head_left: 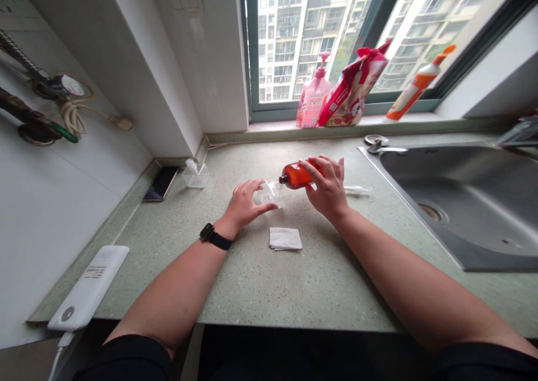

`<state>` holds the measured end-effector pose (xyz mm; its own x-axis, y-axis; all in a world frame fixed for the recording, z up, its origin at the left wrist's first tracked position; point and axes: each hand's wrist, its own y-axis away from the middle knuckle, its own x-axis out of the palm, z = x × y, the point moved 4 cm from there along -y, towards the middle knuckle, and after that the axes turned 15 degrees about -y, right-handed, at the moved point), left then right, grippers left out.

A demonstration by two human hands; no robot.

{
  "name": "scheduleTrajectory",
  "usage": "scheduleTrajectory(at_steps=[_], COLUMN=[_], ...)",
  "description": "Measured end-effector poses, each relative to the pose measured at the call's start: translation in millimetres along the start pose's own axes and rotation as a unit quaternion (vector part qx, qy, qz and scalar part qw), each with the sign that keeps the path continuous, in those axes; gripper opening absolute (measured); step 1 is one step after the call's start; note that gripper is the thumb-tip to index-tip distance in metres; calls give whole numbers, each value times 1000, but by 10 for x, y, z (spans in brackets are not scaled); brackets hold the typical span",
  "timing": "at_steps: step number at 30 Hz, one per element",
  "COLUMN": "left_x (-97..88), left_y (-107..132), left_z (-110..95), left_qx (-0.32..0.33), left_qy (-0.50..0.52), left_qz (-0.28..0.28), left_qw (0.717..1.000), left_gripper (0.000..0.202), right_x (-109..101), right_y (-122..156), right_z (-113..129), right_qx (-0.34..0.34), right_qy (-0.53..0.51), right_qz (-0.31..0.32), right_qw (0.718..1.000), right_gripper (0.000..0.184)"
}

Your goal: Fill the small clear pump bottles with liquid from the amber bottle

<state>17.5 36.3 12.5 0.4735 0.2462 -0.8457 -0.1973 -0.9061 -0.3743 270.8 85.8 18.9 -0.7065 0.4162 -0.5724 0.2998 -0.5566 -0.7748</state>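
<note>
clutter rings the middle of the frame where we work. our right hand (328,189) is curled around one amber bottle (296,175), fingers closed over its body and hiding its rear half, holding it tipped nearly level with its mouth towards the left. our left hand (247,203) is bent loosely around one small clear cup (268,193), thumb and fingers touching its sides, just under the bottle's mouth on the countertop (252,280). just below the cup lies one folded white tissue (286,238), apart from both hands. right of our right hand lies one clear tube (357,190), partly hidden by the hand. towards the left we count one dark phone (161,183) and a second clear container (195,174) beside it; one white power bank (90,286) sits at lower left. one sink (483,201) fills the right side. on the windowsill (378,124) at the top stand three things: a pink pump bottle (313,96), a red pouch (353,87) and an orange-and-white bottle (414,88).
</note>
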Motion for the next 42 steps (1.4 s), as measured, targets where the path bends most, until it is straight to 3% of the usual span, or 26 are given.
scheduleTrajectory(at_steps=[42], left_x=[-12], left_y=[-10], left_z=[4], left_qx=[6], left_qy=[22], left_qz=[2], left_qw=[1000], left_gripper=[79], right_x=[-25], right_y=[4], right_z=[9], right_qx=[-6], right_qy=[3], right_qz=[0], right_qw=[1000], right_gripper=[78])
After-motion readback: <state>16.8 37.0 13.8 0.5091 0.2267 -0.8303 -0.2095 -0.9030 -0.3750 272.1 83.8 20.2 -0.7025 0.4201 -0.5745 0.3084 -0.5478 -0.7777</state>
